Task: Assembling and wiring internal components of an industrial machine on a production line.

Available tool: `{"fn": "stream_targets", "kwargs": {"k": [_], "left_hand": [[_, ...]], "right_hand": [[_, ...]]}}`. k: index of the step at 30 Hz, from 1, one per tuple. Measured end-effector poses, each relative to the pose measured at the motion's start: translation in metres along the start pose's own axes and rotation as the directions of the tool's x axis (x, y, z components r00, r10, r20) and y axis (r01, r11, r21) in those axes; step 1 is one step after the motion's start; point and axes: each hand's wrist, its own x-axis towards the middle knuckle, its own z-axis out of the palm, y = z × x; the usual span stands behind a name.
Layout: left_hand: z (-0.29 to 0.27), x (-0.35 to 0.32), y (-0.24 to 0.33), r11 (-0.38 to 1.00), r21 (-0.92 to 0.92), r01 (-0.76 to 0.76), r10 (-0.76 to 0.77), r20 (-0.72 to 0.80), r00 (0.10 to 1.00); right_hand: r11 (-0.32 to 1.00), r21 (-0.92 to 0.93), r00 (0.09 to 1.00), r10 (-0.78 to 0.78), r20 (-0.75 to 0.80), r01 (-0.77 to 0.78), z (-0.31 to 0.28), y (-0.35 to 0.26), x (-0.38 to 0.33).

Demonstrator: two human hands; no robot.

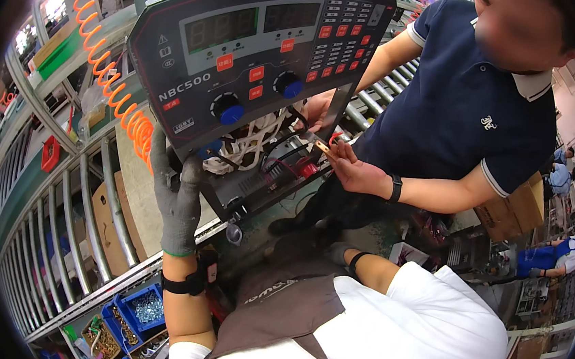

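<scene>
My left hand [177, 201], in a grey glove, grips the lower left edge of a dark control panel [193, 89]. The panel is tilted up, with two displays, red buttons and two blue-capped knobs. White bundled wires [256, 142] run from behind it into the open metal housing [245, 193] below. My right hand [340, 253], also gloved, hangs low near my body, its fingers mostly hidden. Across from me, a co-worker's hand [363, 176] pinches a small copper-coloured piece [322, 147] beside the wiring. That person's other hand [317, 110] reaches in behind the panel.
Roller conveyors [49, 241] run along the left and behind the housing. An orange coiled hose [104, 81] hangs at the left. Blue bins [146, 307] of small fasteners stand at lower left. The co-worker in a dark shirt [458, 105] stands close on the right, near a cardboard box [513, 213].
</scene>
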Motion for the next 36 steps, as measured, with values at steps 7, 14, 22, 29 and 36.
{"fn": "stream_targets", "kwargs": {"k": [7, 14, 22, 29, 36], "left_hand": [[0.003, 0.004, 0.005, 0.999, 0.032, 0.029, -0.029, -0.007, 1.000], [0.004, 0.002, -0.003, 0.999, -0.028, -0.018, 0.017, -0.025, 1.000], [0.001, -0.004, -0.018, 0.994, 0.007, -0.110, 0.110, -0.004, 0.994], [-0.006, -0.035, -0.049, 0.984, 0.177, 0.024, -0.022, -0.010, 1.000], [-0.009, -0.060, -0.057, 0.916, 0.393, 0.082, -0.059, -0.070, 0.996]], "right_hand": [[0.997, 0.010, 0.996, -0.072, -0.061, 0.073, 0.040, 0.049, 0.054], [0.982, -0.152, 0.992, -0.106, 0.067, 0.115, 0.035, 0.048, 0.060], [0.962, 0.270, 0.998, 0.049, -0.032, -0.038, 0.052, 0.054, 0.067], [0.983, 0.170, 0.997, 0.072, 0.016, -0.073, 0.031, 0.032, 0.029], [0.994, 0.059, 0.994, 0.092, 0.055, -0.095, 0.022, 0.022, 0.009]]}}
